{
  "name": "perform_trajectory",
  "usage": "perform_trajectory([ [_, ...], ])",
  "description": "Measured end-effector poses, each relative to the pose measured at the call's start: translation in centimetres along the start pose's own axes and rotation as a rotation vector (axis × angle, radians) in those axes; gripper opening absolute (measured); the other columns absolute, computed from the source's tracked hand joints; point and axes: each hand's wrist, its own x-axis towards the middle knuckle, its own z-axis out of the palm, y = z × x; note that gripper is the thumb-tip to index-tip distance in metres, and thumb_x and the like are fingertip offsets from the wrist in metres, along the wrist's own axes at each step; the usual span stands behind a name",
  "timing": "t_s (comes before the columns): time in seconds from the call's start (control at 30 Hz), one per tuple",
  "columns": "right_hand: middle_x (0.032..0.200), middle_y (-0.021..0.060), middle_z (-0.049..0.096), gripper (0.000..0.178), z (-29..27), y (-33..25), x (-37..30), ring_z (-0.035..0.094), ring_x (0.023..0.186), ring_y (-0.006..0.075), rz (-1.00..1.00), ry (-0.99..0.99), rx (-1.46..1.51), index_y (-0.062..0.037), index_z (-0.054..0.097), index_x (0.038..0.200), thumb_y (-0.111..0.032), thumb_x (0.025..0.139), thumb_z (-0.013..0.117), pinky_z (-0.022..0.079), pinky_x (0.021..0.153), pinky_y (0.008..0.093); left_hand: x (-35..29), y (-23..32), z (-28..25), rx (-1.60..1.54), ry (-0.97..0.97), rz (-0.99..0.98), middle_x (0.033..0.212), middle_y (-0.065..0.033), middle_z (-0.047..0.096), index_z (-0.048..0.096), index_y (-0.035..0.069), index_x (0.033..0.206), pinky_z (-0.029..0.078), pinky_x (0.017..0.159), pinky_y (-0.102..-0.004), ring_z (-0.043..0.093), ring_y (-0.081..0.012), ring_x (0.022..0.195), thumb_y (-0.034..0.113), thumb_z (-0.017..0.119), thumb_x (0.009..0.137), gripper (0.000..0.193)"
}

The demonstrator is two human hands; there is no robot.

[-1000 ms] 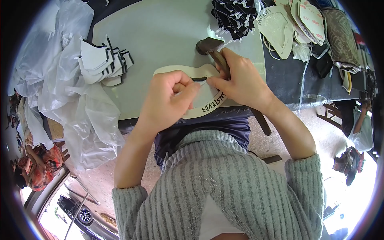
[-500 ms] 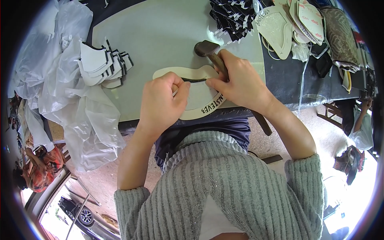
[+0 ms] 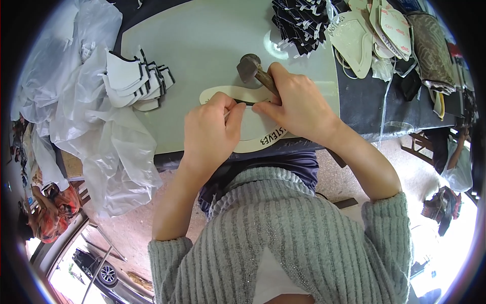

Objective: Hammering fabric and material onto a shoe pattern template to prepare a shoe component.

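A cream curved template (image 3: pixel 247 147) with dark lettering lies at the near edge of the board. Within its opening is a white flat piece (image 3: pixel 253 126), with a black strip (image 3: pixel 244 102) along its far edge. My left hand (image 3: pixel 208 133) is closed, thumb and forefinger pinching at the left of that black-edged side. My right hand (image 3: pixel 306 106) wraps round the wooden handle of a hammer (image 3: pixel 249 68), its head pointing away above the template. The right thumb presses the same edge, close to my left thumb. My fingers hide part of the strip.
Stacked white pieces with black edging (image 3: pixel 124 76) sit at the left beside crumpled clear plastic (image 3: pixel 116 147). Black pieces with white tabs (image 3: pixel 301 25) are heaped at the back. More templates (image 3: pixel 352 45) and a patterned rolled cloth (image 3: pixel 428 48) lie at the right. Other people sit nearby.
My right hand has shifted slightly left, bringing its thumb closer to the left hand along the black edge. The hammer head has swung left and turned.
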Motion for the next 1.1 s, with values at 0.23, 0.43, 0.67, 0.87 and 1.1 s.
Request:
perform_trajectory([
  [0.23,0.063,0.017,0.058,0.038,0.0,-0.3,0.1,0.061,0.065,0.0388,-0.02,-0.005,-0.021,0.0018,0.047,0.088,-0.018,0.077,0.077,0.046,0.061,0.045,0.1,-0.5,0.3,0.047,0.033,0.054,0.059,-0.0149,0.062,0.064,0.001,0.077,0.048,0.054,-0.039,0.063,-0.0322,0.055,0.017,0.067,0.087,0.02],
  [0.43,0.072,0.0231,0.061,0.037,0.4,-0.4,0.8,0.062,0.072,0.0428,-0.037,-0.011,-0.005,0.0033,0.049,0.087,-0.019,0.076,0.077,0.047,0.065,0.0466,-0.1,-0.6,0.2,0.203,0.103,0.104,0.06,-0.0144,0.063,0.064,0.001,0.078,0.049,0.054,-0.0384,0.065,-0.0313,0.055,0.018,0.068,0.086,0.02],
  [0.67,0.074,0.0249,0.061,0.037,0.3,-0.5,0.9,0.061,0.074,0.0447,-0.015,-0.051,0.012,0.0034,0.048,0.088,-0.018,0.076,0.076,0.047,0.066,0.0471,0.5,-0.7,-0.7,0.006,0.019,-0.067,0.057,-0.0118,0.063,0.065,0.002,0.078,0.045,0.049,-0.0362,0.062,-0.0272,0.049,0.021,0.069,0.087,0.022],
  [0.87,0.074,0.0249,0.061,0.038,0.3,-0.8,0.8,0.062,0.075,0.0446,-0.017,-0.058,-0.006,0.0032,0.048,0.088,-0.019,0.077,0.076,0.047,0.066,0.0478,0.4,-1.1,-0.2,0.112,0.078,0.004,0.059,-0.0118,0.064,0.064,0.003,0.077,0.047,0.051,-0.0379,0.063,-0.03,0.052,0.022,0.069,0.087,0.022],
  [1.1,0.076,0.0247,0.063,0.039,0.4,-1.2,1.6,0.063,0.076,0.0442,-0.028,-0.073,-0.045,0.0027,0.048,0.087,-0.022,0.078,0.077,0.048,0.067,0.0475,0.3,-0.9,-0.4,0.193,0.114,0.02,0.059,-0.0117,0.064,0.063,0.003,0.077,0.048,0.053,-0.0383,0.064,-0.0296,0.053,0.022,0.068,0.087,0.022],
])
